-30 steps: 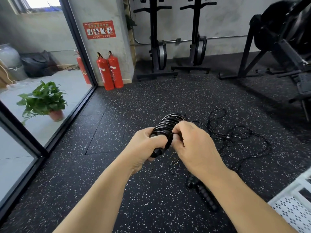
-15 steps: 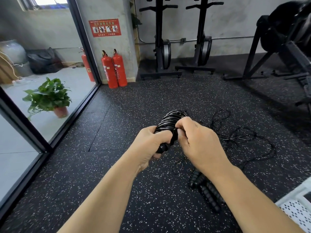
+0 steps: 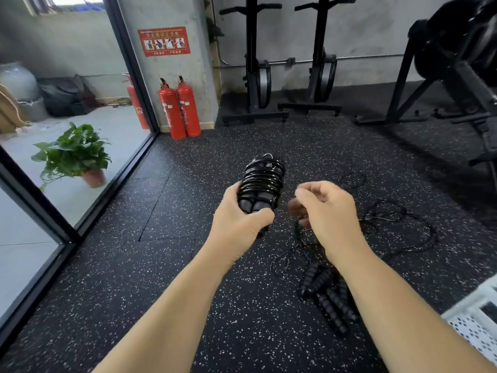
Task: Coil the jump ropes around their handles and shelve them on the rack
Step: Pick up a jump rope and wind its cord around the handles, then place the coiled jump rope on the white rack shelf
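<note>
Head view: the left hand [image 3: 242, 224] grips the wound rope [image 3: 262, 181] at the lower end of its two handles. The thumb is clamped across the front, likely so the cord turns cannot slide off, and the bundle is held up at a tilt over the floor [image 3: 161, 265]. The right hand [image 3: 328, 211] hangs just beside the bundle without touching it. Its fingers are loosely curled and nothing shows in them, though the tips are blurred. This rope looks fully coiled and ready for shelving. The white rack [image 3: 473, 327] shows at the lower right edge, near the right forearm. More handles [image 3: 325, 294] lie bunched on the floor under that arm, their cord [image 3: 398, 219] sprawled loose beyond, not yet wound.
</note>
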The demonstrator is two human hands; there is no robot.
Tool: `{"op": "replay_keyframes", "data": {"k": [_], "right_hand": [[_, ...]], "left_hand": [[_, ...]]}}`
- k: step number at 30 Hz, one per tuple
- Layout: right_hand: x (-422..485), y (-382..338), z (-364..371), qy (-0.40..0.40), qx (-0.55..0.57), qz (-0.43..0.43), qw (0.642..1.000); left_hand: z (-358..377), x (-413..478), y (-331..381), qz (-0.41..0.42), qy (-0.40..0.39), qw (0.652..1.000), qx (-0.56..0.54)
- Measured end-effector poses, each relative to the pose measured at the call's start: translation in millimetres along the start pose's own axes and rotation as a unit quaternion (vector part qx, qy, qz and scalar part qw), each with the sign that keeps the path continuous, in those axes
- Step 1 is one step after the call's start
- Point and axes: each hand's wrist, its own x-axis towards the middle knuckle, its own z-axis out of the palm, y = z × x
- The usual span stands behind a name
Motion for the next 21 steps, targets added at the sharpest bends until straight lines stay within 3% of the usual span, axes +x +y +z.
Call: {"op": "replay_keyframes", "data": {"k": [5,12,18,21], "right_hand": [[6.5,6.1,-3.1,-0.034,0.106,0.113,0.987],[12.9,19.4,-22.1,0.004,0.119,0.158,0.98],[10.2,24.2,-46.0,0.07,0.094,0.161,0.98],[2.2,24.9,-55.3,0.096,0.082,0.166,0.978]], "left_hand": [[17.9,-5.7,-2.1,0.068,-0.017,0.991,0.118],[50.2,-7.7,-2.7,0.124,-0.072,0.974,0.175],[73.7,-4.3,-0.8,0.082,-0.142,0.972,0.166],[80.4,-3.1,2.7,0.022,-0.172,0.982,0.069]]}}
